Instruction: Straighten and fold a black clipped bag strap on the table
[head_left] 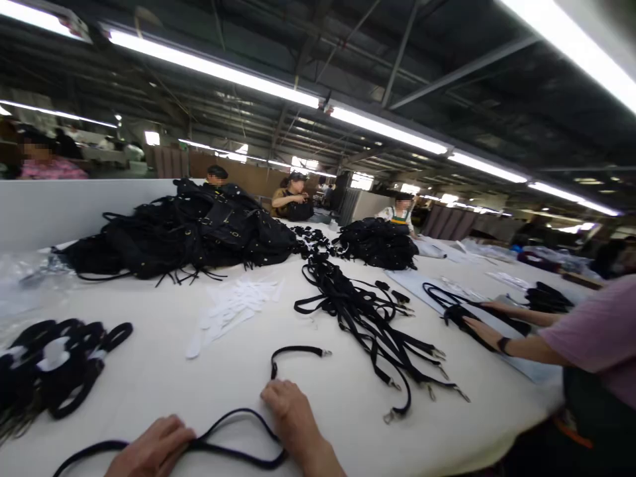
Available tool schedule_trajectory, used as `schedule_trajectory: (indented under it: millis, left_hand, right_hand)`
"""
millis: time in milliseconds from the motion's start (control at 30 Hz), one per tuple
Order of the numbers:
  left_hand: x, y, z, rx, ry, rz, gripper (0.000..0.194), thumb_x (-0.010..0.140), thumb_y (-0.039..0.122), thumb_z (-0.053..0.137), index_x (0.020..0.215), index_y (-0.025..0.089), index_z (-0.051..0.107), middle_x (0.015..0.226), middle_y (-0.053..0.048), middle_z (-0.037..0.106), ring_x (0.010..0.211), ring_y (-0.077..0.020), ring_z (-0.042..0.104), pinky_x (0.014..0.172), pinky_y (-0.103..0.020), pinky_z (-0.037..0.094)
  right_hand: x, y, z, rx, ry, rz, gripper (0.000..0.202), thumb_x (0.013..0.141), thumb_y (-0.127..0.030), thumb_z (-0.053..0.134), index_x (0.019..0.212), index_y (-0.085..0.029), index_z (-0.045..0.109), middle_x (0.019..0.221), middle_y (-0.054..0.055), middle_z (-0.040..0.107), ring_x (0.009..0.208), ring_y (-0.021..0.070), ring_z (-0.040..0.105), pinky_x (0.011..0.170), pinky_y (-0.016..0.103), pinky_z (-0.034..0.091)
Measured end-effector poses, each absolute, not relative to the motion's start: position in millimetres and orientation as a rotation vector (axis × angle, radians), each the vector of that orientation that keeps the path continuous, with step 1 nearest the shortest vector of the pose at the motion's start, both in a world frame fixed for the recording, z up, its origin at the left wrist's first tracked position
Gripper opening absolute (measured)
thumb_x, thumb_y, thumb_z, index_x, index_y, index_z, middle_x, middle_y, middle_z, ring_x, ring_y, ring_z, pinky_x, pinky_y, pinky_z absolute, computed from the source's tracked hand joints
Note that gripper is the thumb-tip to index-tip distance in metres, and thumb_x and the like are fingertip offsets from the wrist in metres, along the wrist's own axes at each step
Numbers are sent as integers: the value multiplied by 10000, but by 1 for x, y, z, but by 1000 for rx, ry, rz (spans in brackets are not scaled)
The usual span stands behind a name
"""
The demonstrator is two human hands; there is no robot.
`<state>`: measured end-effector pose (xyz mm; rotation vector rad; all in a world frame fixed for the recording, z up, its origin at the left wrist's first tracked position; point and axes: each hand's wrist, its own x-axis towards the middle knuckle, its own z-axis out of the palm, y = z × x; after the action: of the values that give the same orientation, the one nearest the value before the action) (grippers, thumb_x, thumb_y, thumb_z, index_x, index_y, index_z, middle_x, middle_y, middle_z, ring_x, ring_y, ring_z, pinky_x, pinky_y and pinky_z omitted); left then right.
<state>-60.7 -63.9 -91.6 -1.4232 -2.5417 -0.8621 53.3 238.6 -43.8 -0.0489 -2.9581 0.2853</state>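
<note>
Both hands flat on black strap (233, 424), white table (159, 371).
Left hand (152, 450) and right hand (291, 414) press, not clasp; strap pile (368, 318) beyond; co-worker's hand (484, 331) right.

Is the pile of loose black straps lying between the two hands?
No, the strap pile lies farther up the table, beyond the right hand.

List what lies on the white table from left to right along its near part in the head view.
Coiled black straps → left hand → white paper pieces → right hand → loose pile of black straps with metal clips → a co-worker's hands.
</note>
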Motion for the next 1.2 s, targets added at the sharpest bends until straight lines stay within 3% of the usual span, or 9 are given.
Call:
schedule_trajectory:
  millis: [133, 267, 467, 667, 767, 900, 1033, 1133, 1200]
  left_hand:
    - [-55, -62, -77, -1438, -2593, -737, 212, 995, 340, 440, 1021, 324, 650, 903, 8, 657, 846, -138, 646, 729, -194, 521]
    - [-48, -54, -67, -1506, -2588, -659, 242, 1007, 253, 384, 1003, 278, 625, 934, -16, 648, 867, -161, 618, 762, -255, 505]
    - [-36, -23, -63, -1519, -2482, -655, 220, 987, 174, 413, 957, 246, 619, 1296, -37, 604, 1137, -210, 570, 946, -359, 490]
    - [-35, 0, -55, -1475, -2439, -568, 216, 917, 111, 492, 918, 259, 650, 1477, -10, 477, 1396, -284, 360, 1110, -533, 318]
    - [-40, 2, -48, -1550, -2502, -595, 206, 891, 105, 521, 930, 265, 645, 1312, -5, 611, 1348, -250, 429, 1145, -525, 243]
    - [-42, 1, -46, -1598, -2553, -695, 196, 915, 119, 497, 942, 264, 627, 986, 24, 680, 1031, -178, 613, 1136, -517, 248]
    - [-36, -2, -55, -1542, -2536, -755, 179, 948, 143, 462, 957, 224, 621, 950, -34, 649, 917, -199, 601, 906, -398, 456]
    - [-32, -3, -61, -1498, -2538, -800, 191, 971, 162, 438, 970, 213, 622, 945, -54, 641, 910, -208, 584, 810, -343, 474]
    - [-31, -3, -62, -1492, -2546, -817, 196, 977, 164, 432, 985, 217, 620, 948, -52, 639, 910, -207, 576, 818, -341, 473]
  right_hand:
    - [70, 236, -49, 306, -2892, 480, 503, 855, -21, 454, 1268, -296, 530, 1459, 26, 519, 1132, 163, 627, 948, 263, 507]
    - [85, 251, -44, 233, -2897, 655, 401, 859, -21, 403, 1096, -263, 618, 1306, 24, 642, 1168, 169, 614, 981, 272, 494]
    - [85, 251, -38, 200, -2894, 873, 292, 860, -62, 393, 892, -245, 617, 1097, -8, 695, 986, 138, 637, 869, 238, 481]
    - [74, 241, -31, 231, -2979, 842, 310, 838, -68, 379, 864, -256, 623, 949, -24, 695, 899, 135, 613, 799, 230, 445]
    - [69, 238, -28, 207, -3003, 807, 317, 828, -66, 367, 849, -248, 625, 906, -16, 685, 879, 139, 609, 783, 235, 441]
    - [65, 236, -28, 122, -2970, 813, 330, 824, -67, 358, 874, -241, 633, 903, 5, 685, 879, 155, 616, 798, 255, 460]
    - [71, 233, -24, 119, -2927, 871, 278, 874, -124, 394, 906, -248, 641, 951, 13, 698, 911, 165, 634, 837, 279, 487]
    - [84, 231, -19, 100, -2922, 871, 122, 883, -278, 552, 921, -252, 665, 1127, 37, 703, 1069, 209, 630, 966, 344, 480]
    - [94, 230, -18, 77, -2940, 843, 152, 813, -337, 675, 938, -252, 683, 1282, 58, 654, 1201, 260, 581, 1053, 410, 446]
